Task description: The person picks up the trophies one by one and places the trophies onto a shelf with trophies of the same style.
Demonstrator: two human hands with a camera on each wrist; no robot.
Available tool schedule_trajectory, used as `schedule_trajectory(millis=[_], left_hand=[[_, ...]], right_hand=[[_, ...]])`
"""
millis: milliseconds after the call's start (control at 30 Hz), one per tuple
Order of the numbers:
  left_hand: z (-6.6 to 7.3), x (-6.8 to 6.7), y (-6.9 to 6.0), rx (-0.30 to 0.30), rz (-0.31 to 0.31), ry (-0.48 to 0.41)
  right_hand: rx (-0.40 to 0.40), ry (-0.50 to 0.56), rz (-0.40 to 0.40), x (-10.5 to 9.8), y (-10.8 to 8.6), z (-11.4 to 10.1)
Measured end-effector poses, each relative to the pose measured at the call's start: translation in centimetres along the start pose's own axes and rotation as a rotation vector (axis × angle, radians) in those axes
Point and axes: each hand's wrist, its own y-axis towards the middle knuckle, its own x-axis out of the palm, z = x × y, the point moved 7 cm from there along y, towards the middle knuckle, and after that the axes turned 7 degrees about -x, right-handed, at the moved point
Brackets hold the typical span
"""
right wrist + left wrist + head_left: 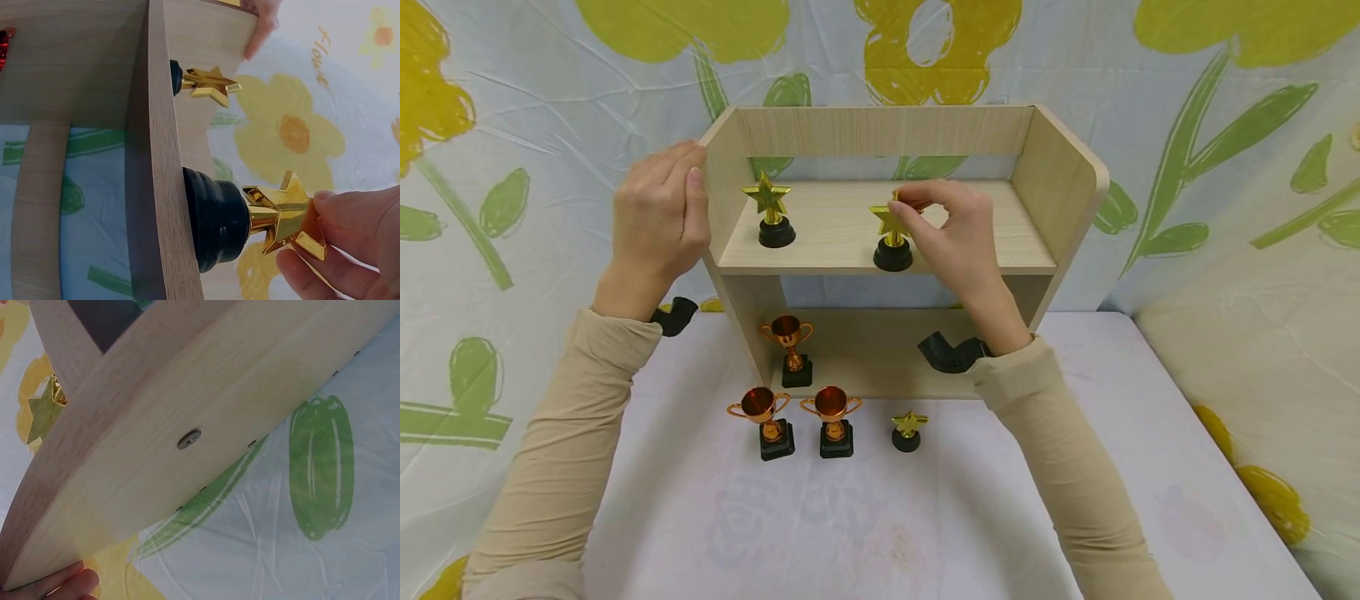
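The star trophies are coloured shiny gold, their bases black. The cups are finished in coppery orange, on black plinths. The shelf is grained in pale wood tones. Both sleeves are dyed beige. The whitish backdrop is printed with big flowers (yellow blooms, green stems and leaves).
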Motion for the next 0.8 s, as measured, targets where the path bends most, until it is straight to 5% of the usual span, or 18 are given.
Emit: schedule_trajectory(millis=[800], left_hand=[[0.1,-0.1,0.0,0.005,0.006,-0.004]], right_hand=[[0.043,-0.007,0.032,1.0,0.3,1.7]])
